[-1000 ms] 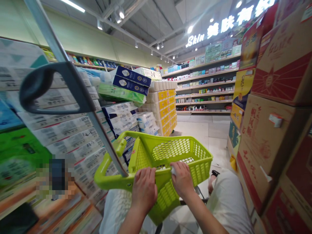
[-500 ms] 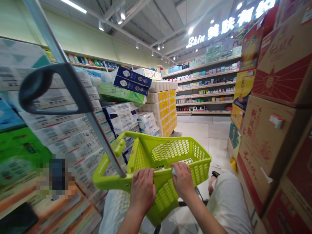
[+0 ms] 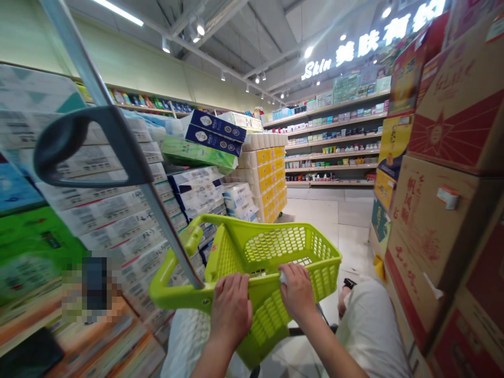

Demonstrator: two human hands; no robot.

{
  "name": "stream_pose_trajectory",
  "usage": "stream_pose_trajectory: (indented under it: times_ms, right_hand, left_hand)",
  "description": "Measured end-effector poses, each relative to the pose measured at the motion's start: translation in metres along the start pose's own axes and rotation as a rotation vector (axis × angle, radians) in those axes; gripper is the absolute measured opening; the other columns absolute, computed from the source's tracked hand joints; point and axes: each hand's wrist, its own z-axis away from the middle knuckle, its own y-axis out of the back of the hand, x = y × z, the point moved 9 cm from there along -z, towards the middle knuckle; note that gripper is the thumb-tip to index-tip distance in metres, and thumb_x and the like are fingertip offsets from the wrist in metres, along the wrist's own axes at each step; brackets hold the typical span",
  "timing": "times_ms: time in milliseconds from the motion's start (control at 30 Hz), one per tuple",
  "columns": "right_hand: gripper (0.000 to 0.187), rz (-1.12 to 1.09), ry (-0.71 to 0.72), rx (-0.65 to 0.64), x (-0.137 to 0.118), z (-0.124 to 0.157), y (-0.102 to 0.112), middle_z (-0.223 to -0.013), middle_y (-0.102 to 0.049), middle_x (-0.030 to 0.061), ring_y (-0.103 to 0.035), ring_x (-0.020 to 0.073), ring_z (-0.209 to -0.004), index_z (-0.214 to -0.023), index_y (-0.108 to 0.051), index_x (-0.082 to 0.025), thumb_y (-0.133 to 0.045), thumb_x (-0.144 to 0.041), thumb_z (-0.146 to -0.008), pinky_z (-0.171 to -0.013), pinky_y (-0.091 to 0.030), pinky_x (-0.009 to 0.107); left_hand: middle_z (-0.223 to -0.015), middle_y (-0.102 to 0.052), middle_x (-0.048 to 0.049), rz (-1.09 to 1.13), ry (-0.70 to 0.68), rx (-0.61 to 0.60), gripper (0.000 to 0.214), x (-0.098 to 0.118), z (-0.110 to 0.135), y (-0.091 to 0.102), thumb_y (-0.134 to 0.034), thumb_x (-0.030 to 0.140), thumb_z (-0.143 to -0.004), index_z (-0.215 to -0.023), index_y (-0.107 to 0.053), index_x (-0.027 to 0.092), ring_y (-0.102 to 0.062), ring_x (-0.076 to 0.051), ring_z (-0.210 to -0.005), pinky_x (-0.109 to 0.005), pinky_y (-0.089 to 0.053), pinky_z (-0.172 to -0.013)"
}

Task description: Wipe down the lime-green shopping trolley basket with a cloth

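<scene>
A lime-green plastic shopping basket [image 3: 315,247] tilts in front of me, open side up. My left hand [image 3: 231,310] is closed over its near rim. My right hand [image 3: 298,293] grips the same rim further right, with a scrap of white cloth or paper [image 3: 282,277] pinched under its fingers. A metal pull rod with a grey loop handle [image 3: 90,149] rises from the basket's left side toward the upper left. My knees in light trousers [image 3: 366,325] show below the basket.
Stacked packs of tissue and paper rolls [image 3: 118,220] wall the left side. Large cardboard cartons [image 3: 441,210] pile up close on the right. A tiled aisle [image 3: 334,215] runs ahead to shelves of bottles [image 3: 334,152].
The basket and both hands have stayed almost where they were, with only a slight shift of the view. Both grips look unchanged.
</scene>
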Motion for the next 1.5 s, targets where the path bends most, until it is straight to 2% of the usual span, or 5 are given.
stream_pose_trajectory:
  times_ms: [267, 533, 767, 1000, 1500]
  right_hand:
    - [0.043, -0.116, 0.147, -0.092, -0.052, 0.006, -0.019, -0.105, -0.062, 0.0044, -0.051, 0.0213, -0.1, -0.108, -0.06, -0.023, -0.05, -0.005, -0.071, -0.099, -0.033, 0.035]
    - [0.035, 0.024, -0.043, 0.005, 0.007, -0.002, 0.004, -0.096, -0.063, 0.006, -0.05, 0.0232, -0.099, -0.101, -0.062, -0.021, -0.049, -0.004, -0.074, -0.098, -0.033, 0.038]
    - [0.043, -0.148, 0.16, -0.105, -0.065, 0.004, -0.023, -0.104, -0.063, 0.0047, -0.051, 0.021, -0.1, -0.109, -0.061, -0.023, -0.049, -0.004, -0.072, -0.098, -0.034, 0.035]
    - [0.037, 0.026, 0.016, -0.028, -0.003, -0.002, -0.001, -0.098, -0.064, 0.0054, -0.052, 0.0223, -0.099, -0.103, -0.063, -0.021, -0.05, -0.004, -0.073, -0.098, -0.033, 0.036]
    - [0.034, 0.03, 0.024, -0.042, -0.001, -0.005, -0.002, -0.096, -0.063, 0.0053, -0.052, 0.0226, -0.095, -0.099, -0.063, -0.022, -0.049, -0.004, -0.074, -0.094, -0.035, 0.036]
  left_hand:
    - [-0.106, -0.064, -0.0077, 0.0, 0.02, -0.007, 0.047, 0.003, -0.001, 0.004, -0.05, 0.007, -0.069, -0.114, -0.058, 0.017, -0.052, -0.025, -0.106, -0.041, -0.031, -0.1]
    - [-0.104, -0.064, -0.0069, 0.003, 0.045, -0.021, 0.045, 0.001, -0.002, 0.003, -0.053, 0.007, -0.068, -0.112, -0.059, 0.018, -0.053, -0.025, -0.104, -0.041, -0.031, -0.101]
    - [-0.105, -0.064, -0.0078, 0.013, 0.014, -0.032, 0.039, 0.006, -0.004, 0.01, -0.052, 0.01, -0.073, -0.111, -0.058, 0.017, -0.053, -0.024, -0.104, -0.04, -0.03, -0.1]
    - [-0.103, -0.065, -0.0071, -0.001, 0.043, -0.012, 0.044, 0.001, -0.002, 0.007, -0.053, 0.007, -0.068, -0.111, -0.059, 0.018, -0.053, -0.025, -0.105, -0.04, -0.031, -0.1]
    - [-0.102, -0.065, -0.0069, 0.009, 0.036, 0.005, 0.044, -0.001, -0.002, 0.008, -0.053, 0.007, -0.067, -0.11, -0.059, 0.018, -0.053, -0.025, -0.103, -0.04, -0.031, -0.099]
